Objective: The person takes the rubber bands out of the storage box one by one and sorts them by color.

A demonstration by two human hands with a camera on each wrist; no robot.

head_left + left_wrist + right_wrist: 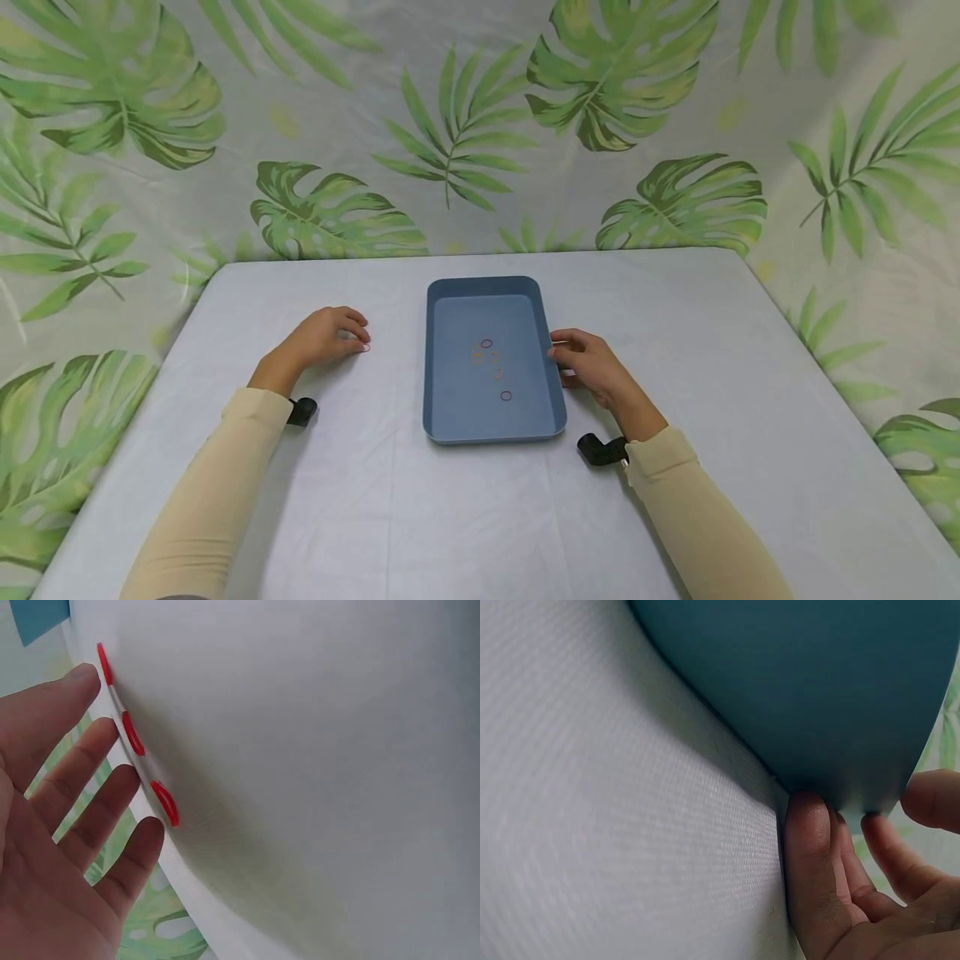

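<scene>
Both hands have their fingers released, neither clenched. The left hand, palm facing inward, has its fingers spread and gently curved in the wrist view, thumb apart from the rest. Three red loops lie in a row on the white-covered counter, just beside those fingertips. From the head view, one small red loop shows at the tip of the thumb; whether it is touched, I cannot tell.

The right hand rests its loosely bent fingers against the outside of the right wall of a shallow blue tray, one near the rim and another low down by the counter. They touch the wall without wrapping round it.

Inside that tray, two dark red loops lie well apart, one near the middle and one nearer the person. Several thin orange loops are clustered close to the upper one; they are too faint to count surely.

Further out, each wrist carries a black device below a cream sleeve. Behind and around the counter hangs a pale cloth printed with green leaves.
</scene>
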